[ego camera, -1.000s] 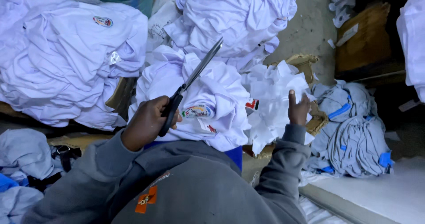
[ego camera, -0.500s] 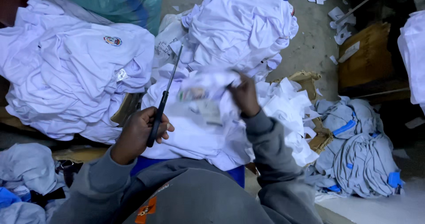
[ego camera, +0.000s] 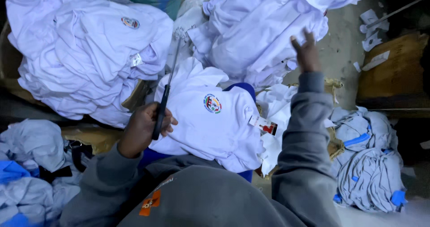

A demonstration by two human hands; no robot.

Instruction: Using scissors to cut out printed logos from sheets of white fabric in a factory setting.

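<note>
My left hand (ego camera: 143, 130) grips a pair of black-handled scissors (ego camera: 166, 89) whose long blades point up and away from me. In front of me lies a white shirt (ego camera: 210, 119) with a round coloured badge and a hanging tag (ego camera: 265, 125) at its right edge. My right hand (ego camera: 307, 52), in a grey sleeve, is raised with fingers spread against a heap of white shirts (ego camera: 268, 25) at the top right. It holds nothing.
A large pile of white shirts (ego camera: 85, 56) fills the upper left. Grey and blue garments lie bundled at the right (ego camera: 369, 164) and at the lower left (ego camera: 31, 164). A brown cardboard box (ego camera: 394, 70) and paper scraps (ego camera: 371, 30) sit on the concrete floor.
My right hand let go of the white shirt and rose toward the upper right heap. The shirt now lies flat before me. The scissors stayed upright in my left hand.
</note>
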